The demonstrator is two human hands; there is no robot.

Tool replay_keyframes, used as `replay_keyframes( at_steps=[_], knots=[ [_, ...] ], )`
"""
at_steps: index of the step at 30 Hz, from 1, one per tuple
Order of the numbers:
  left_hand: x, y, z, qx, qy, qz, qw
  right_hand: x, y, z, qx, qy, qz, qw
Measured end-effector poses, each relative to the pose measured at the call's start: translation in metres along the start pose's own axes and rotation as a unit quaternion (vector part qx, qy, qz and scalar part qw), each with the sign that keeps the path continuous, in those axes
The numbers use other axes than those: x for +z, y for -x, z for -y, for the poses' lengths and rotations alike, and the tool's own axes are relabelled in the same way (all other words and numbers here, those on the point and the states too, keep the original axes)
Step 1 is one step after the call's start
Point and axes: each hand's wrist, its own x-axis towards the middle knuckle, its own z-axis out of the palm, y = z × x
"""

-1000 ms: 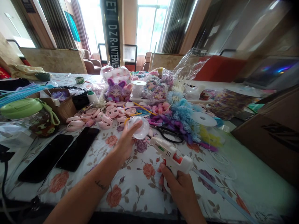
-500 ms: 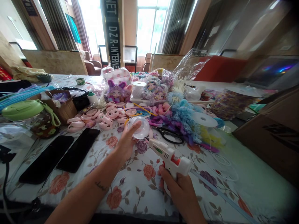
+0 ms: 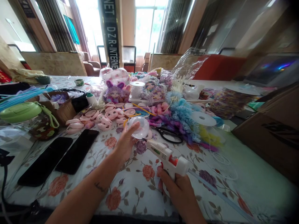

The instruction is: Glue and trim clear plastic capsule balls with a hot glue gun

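Observation:
My left hand (image 3: 126,138) is closed on a clear, rounded plastic shell (image 3: 141,128), thumb across its near side. Wrapped round the handle of a white hot glue gun (image 3: 163,151) are the fingers of my right hand (image 3: 175,183). The gun's dark nozzle points up and left, close to the shell's lower edge; whether they touch I cannot tell. A long translucent glue stick (image 3: 215,189) sticks out from the gun's back. Just beyond the shell lie several pink doll face pieces (image 3: 112,114), and black-handled scissors (image 3: 170,136) rest to its right.
Two black phones (image 3: 77,152) lie at left near a green-lidded jar (image 3: 21,112). Plush dolls (image 3: 114,91) and a white spool (image 3: 137,90) stand at the back. Blue fluffy yarn (image 3: 183,115) is heaped right of centre, and a cardboard box (image 3: 268,133) stands at far right.
Both hands keep their holds on the shell and the glue gun. The whole view has shifted slightly; otherwise the hands look almost still.

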Motion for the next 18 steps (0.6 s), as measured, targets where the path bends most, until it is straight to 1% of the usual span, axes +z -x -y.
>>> replay_keyframes(
  at_steps=[11, 18],
  knots=[
    [0.000, -0.001, 0.001, 0.008, -0.010, 0.018, 1.000, 0.001, 0.002, 0.003, 0.031, 0.028, -0.008, 0.999],
    [0.000, 0.000, 0.001, -0.002, -0.009, 0.007, 1.000, 0.002, -0.001, -0.011, 0.017, 0.029, -0.005, 0.999]
  ],
)
